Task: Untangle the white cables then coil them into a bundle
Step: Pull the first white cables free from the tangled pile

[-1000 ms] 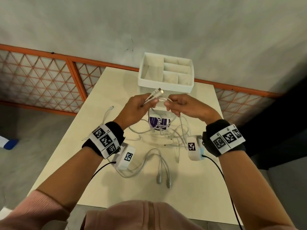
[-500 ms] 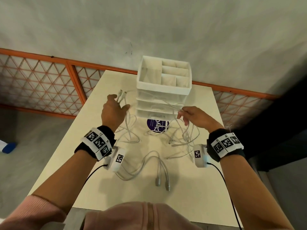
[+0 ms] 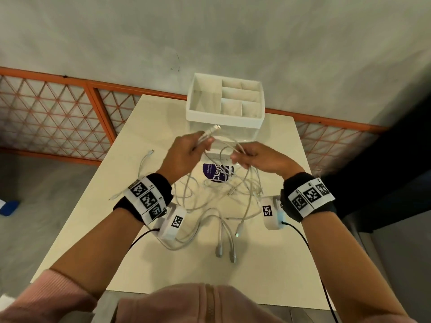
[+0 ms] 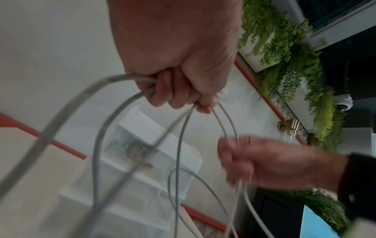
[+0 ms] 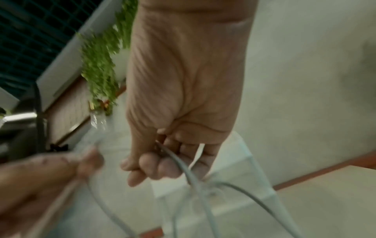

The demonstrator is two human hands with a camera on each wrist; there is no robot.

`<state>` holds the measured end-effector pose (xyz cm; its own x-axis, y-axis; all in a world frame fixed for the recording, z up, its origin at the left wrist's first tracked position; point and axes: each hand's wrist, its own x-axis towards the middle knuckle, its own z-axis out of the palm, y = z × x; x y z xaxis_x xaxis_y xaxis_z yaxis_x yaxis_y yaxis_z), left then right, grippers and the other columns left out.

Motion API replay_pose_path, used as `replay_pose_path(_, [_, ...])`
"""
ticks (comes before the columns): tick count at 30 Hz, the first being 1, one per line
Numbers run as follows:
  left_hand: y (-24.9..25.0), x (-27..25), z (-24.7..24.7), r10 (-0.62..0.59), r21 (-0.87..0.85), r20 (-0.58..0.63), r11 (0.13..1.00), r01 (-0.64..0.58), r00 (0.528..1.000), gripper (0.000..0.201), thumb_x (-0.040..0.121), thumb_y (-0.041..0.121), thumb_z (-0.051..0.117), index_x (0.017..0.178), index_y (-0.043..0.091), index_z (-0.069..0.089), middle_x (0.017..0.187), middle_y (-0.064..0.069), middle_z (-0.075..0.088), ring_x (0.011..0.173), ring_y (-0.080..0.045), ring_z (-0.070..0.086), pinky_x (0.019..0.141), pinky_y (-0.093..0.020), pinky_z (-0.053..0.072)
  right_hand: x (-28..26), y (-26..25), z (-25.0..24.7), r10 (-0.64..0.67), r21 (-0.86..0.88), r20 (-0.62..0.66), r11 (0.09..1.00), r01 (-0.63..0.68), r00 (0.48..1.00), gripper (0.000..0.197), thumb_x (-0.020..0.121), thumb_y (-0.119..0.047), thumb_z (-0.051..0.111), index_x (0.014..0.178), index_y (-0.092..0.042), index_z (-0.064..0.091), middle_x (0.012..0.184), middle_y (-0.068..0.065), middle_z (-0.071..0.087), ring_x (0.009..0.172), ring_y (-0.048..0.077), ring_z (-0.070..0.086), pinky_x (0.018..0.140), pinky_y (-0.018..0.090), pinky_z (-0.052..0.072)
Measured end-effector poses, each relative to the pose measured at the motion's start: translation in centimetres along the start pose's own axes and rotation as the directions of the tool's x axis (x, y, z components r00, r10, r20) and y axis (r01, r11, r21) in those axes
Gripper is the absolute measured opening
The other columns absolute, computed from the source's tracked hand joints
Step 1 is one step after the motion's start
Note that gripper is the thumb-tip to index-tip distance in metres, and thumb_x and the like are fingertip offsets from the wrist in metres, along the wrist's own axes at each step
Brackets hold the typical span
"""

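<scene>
Several thin white cables [image 3: 235,187] hang tangled between my hands and trail onto the cream table [image 3: 268,271]. My left hand [image 3: 186,152] is raised above the table and grips a bunch of strands, with a plug end [image 3: 213,129] sticking up past its fingers; the left wrist view shows loops [image 4: 179,145] running out of its fist [image 4: 179,90]. My right hand [image 3: 254,157] is close beside it and pinches other strands, seen curled round a cable [image 5: 183,167] in the right wrist view. A separate white cable [image 3: 219,227] lies on the table with two grey plugs [image 3: 225,251].
A white compartment organiser [image 3: 225,101] on clear drawers stands just behind my hands. A purple round sticker [image 3: 217,172] lies under the tangle. Another loose white cable [image 3: 143,164] lies at the left. An orange mesh railing [image 3: 58,117] and a wall bound the table's far side.
Half a second ago my hands were spread apart, stretching a strand. Now they have come back together above the table, each holding cable, with loops hanging down between them.
</scene>
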<state>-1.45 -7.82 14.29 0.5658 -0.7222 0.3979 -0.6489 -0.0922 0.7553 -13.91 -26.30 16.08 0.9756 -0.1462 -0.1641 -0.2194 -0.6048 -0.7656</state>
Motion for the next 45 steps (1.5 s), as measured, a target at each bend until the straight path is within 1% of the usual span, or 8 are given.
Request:
replay_pose_path(4, [0.4,1.1,-2.7,0.066,0.120,-0.250,0.992,-0.037,0.966,0.024,0.098,0.022,0.048,0.075,0.016,0.051,0.048,0.013,0.037,0.045,0.001,0.046,0.045,-0.011,0.032,-0.4,5.3,1.8,0.215,-0.150,0.107,0.969,-0.198,0.971,0.025,0.099,-0.027,0.044,0.081,-0.017,0.058,0.087,0.008,0.071,0.091,0.021,0.063,0.083,0.027,0.043])
replay_pose_path(8, [-0.4,1.3,-3.7,0.035,0.179,-0.317,0.983,0.024,0.948,0.030,0.098,0.027,0.046,0.077,0.007,0.054,0.047,0.010,0.037,0.044,-0.005,0.045,0.046,-0.011,0.030,-0.5,8.3,2.8,0.272,-0.175,0.012,0.948,-0.265,0.962,0.032,0.100,-0.026,0.042,0.074,-0.020,0.059,0.081,-0.002,0.068,0.087,0.022,0.064,0.080,0.029,0.046])
replay_pose_path(16, [-4.0,-1.6,-4.1,-0.036,0.358,0.018,0.933,0.028,0.999,0.045,0.093,0.049,0.035,0.082,0.009,0.050,0.053,0.003,0.040,0.055,-0.030,0.046,0.053,-0.035,0.037,-2.3,5.7,-0.8,0.165,0.127,-0.387,0.984,-0.125,0.907,0.024,0.096,-0.030,0.051,0.080,-0.011,0.051,0.060,-0.004,0.039,0.046,0.006,0.036,0.044,0.018,0.033])
replay_pose_path(21, [-3.9,-3.5,-4.7,-0.279,0.405,0.152,0.893,0.198,0.948,0.060,0.094,0.055,0.032,0.074,0.002,0.051,0.056,-0.006,0.048,0.057,-0.023,0.046,0.053,-0.032,0.031,-4.4,6.6,-0.7,0.411,0.090,-0.122,0.911,-0.403,0.903,0.067,0.094,-0.061,0.024,0.062,-0.014,0.059,0.052,-0.003,0.032,0.044,0.010,0.027,0.040,0.019,0.024])
replay_pose_path(27, [-4.1,-5.3,-3.2,-0.396,0.564,0.369,0.815,0.136,0.841,0.064,0.081,0.071,0.042,0.076,0.012,0.067,0.055,0.000,0.053,0.064,-0.019,0.056,0.059,-0.030,0.039,-7.9,11.8,4.4,0.577,-0.148,0.091,0.814,-0.562,0.812,0.049,0.092,-0.048,0.050,0.057,-0.014,0.059,0.059,0.000,0.044,0.056,0.015,0.042,0.056,0.024,0.033])
replay_pose_path(36, [-3.4,-5.5,2.9,-0.321,0.595,0.211,0.792,0.139,0.923,0.060,0.086,0.065,0.042,0.059,0.011,0.043,0.050,-0.001,0.041,0.058,-0.027,0.050,0.046,-0.027,0.022,-8.1,14.0,10.6,0.264,-0.277,-0.439,0.869,-0.409,0.859,0.019,0.088,-0.016,0.058,0.107,-0.010,0.058,0.108,0.009,0.053,0.103,0.028,0.047,0.086,0.037,0.031])
replay_pose_path(40, [-3.1,-5.1,3.8,-0.324,0.602,0.171,0.782,0.162,0.931,0.058,0.088,0.064,0.040,0.056,0.016,0.032,0.052,0.002,0.038,0.059,-0.026,0.046,0.046,-0.027,0.018,-7.3,12.5,12.4,0.102,-0.175,-0.017,0.979,-0.103,0.995,0.026,0.071,0.012,0.059,0.087,-0.006,0.067,0.080,-0.004,0.048,0.075,0.019,0.050,0.072,0.030,0.041])
replay_pose_path(45, [-3.0,-5.5,4.1,-0.383,0.584,0.158,0.779,0.227,0.910,0.056,0.088,0.063,0.041,0.062,0.013,0.040,0.054,0.001,0.040,0.062,-0.027,0.047,0.046,-0.028,0.023,-6.8,12.8,15.5,0.138,-0.270,0.262,0.961,-0.065,0.955,0.016,0.070,0.003,0.074,0.084,-0.005,0.070,0.079,-0.010,0.033,0.081,0.013,0.042,0.072,0.024,0.035])
